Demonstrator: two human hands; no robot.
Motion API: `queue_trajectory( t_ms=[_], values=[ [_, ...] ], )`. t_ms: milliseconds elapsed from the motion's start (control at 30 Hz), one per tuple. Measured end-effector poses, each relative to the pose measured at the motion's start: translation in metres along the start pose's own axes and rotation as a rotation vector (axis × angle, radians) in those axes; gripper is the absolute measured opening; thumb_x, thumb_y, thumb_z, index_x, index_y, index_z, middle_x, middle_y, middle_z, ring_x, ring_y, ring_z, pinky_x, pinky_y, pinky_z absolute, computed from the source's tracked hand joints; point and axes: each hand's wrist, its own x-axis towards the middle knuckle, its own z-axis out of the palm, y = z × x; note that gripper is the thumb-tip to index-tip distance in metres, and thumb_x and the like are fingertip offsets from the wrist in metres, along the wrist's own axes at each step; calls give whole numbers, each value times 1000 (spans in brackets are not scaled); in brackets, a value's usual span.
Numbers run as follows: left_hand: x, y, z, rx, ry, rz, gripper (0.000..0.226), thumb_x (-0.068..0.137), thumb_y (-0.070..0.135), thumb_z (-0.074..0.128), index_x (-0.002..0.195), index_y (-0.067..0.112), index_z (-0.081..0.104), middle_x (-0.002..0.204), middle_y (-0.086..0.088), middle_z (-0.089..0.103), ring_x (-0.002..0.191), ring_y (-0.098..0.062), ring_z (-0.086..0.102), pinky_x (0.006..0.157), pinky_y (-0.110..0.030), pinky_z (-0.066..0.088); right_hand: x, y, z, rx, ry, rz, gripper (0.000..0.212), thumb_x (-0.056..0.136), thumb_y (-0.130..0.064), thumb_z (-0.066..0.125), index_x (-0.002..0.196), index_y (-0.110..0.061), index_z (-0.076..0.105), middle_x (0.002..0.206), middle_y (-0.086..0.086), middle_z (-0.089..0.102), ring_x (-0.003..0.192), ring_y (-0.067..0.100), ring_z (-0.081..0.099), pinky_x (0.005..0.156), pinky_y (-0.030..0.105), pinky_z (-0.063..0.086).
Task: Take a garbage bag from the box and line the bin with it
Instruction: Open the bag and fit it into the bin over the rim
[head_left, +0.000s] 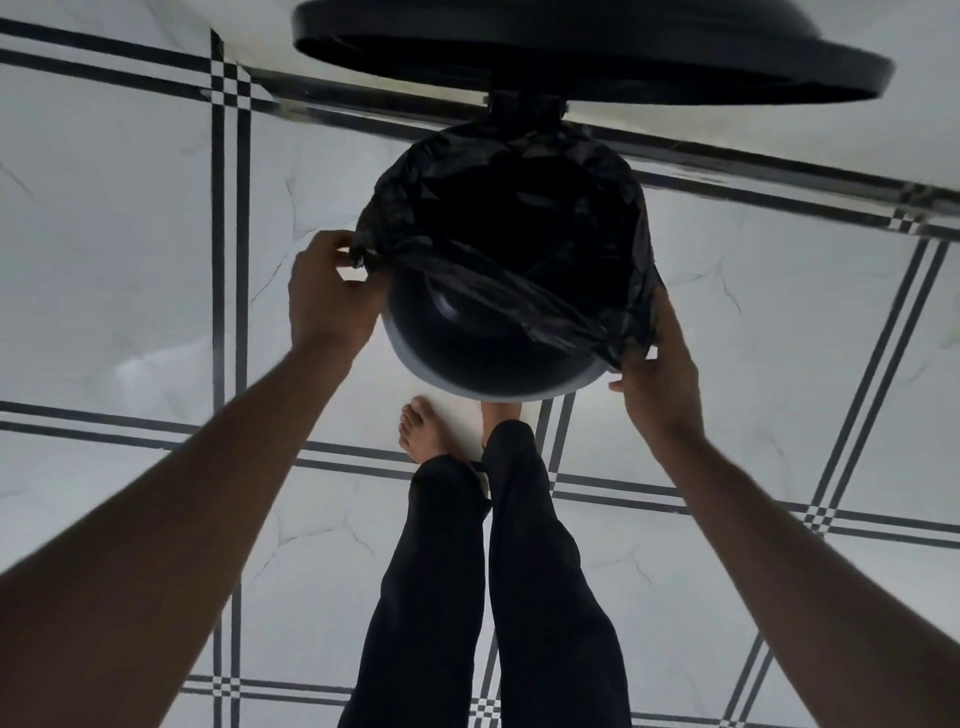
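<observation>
A round pedal bin (483, 376) stands on the floor below me, its black lid (587, 52) raised upright behind it. A black garbage bag (514, 156) sits in the bin's mouth, folded over the far and side rim; its near edge sags across the opening, leaving the near rim bare. My left hand (327, 296) pinches the bag's edge at the bin's left side. My right hand (660, 364) grips the bag's edge at the right side. The bag box is out of view.
The floor is white marble tile (130, 260) with black line borders. A wall base (779, 161) runs behind the bin. My bare left foot (421, 431) is next to the bin's front; my right foot is partly hidden under it. My legs wear black trousers (519, 571).
</observation>
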Motion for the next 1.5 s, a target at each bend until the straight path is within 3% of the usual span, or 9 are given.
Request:
queue_trajectory(
  t_ms=[133, 267, 433, 600, 733, 1000, 1267, 1400, 1500],
  values=[
    [-2, 8, 15, 72, 134, -104, 44, 85, 61, 49, 76, 19, 58, 75, 2, 66, 80, -28, 67, 77, -37, 52, -8, 7, 9, -121, -55, -42, 62, 102, -27, 38, 155, -46, 10, 125, 0, 67, 101, 29, 69, 83, 49, 59],
    [-17, 24, 27, -62, -86, -242, 76, 74, 85, 48, 68, 14, 73, 61, 0, 74, 60, -20, 73, 72, -40, 62, -10, 12, 11, -171, 32, -89, 45, 103, -27, 44, 148, -20, 38, 118, 3, 70, 97, 29, 68, 79, 30, 49],
    [-21, 32, 45, -310, -186, -315, 34, 84, 51, 72, 83, 17, 66, 75, -2, 77, 64, -16, 76, 69, -39, 65, -9, 17, 7, -192, 58, -72, 40, 99, -23, 50, 139, -18, 47, 113, 1, 69, 89, 23, 67, 76, 31, 49],
    [-24, 35, 42, -378, -157, -313, 12, 90, 23, 66, 80, 23, 58, 72, 0, 74, 68, -18, 76, 74, -40, 64, -11, 18, 4, -273, 9, -99, 32, 103, -26, 44, 132, -18, 55, 101, -3, 68, 80, 18, 62, 70, 29, 45],
    [-46, 19, 38, -297, -152, -249, 10, 88, 25, 62, 79, 21, 60, 68, 0, 75, 64, -19, 76, 74, -44, 64, -14, 23, 7, -44, 22, 170, 28, 94, -12, 49, 109, -24, 70, 78, -1, 70, 69, 18, 69, 74, 47, 61],
    [-89, -43, 41, -171, -76, -471, 14, 84, 26, 63, 72, 18, 67, 55, 5, 71, 59, -18, 74, 75, -45, 63, -12, 13, 7, 40, 43, 300, 40, 77, -5, 60, 62, -40, 70, 58, -9, 66, 68, 32, 68, 72, 48, 59],
    [-75, -61, 52, -287, -63, -618, 11, 86, 9, 61, 83, 16, 69, 62, 1, 73, 58, -19, 74, 71, -38, 64, 7, 22, 5, 57, -163, 370, 13, 81, 0, 70, 82, -12, 77, 70, 7, 71, 69, 21, 67, 70, 36, 58],
    [-60, -52, 51, -443, 32, -514, 27, 100, 37, 47, 96, 16, 63, 88, -4, 75, 69, -19, 74, 73, -38, 62, 5, 17, 9, 198, -210, 400, 35, 85, 13, 60, 85, -19, 75, 72, -9, 74, 74, 10, 70, 73, 28, 59],
    [-55, -50, 44, -374, -4, -325, 35, 93, 54, 55, 101, 21, 63, 91, 2, 74, 73, -17, 74, 73, -39, 62, 5, 12, 9, 409, -222, 493, 40, 88, 20, 45, 83, -12, 68, 84, 7, 71, 88, 25, 67, 86, 37, 58]
  ],
)
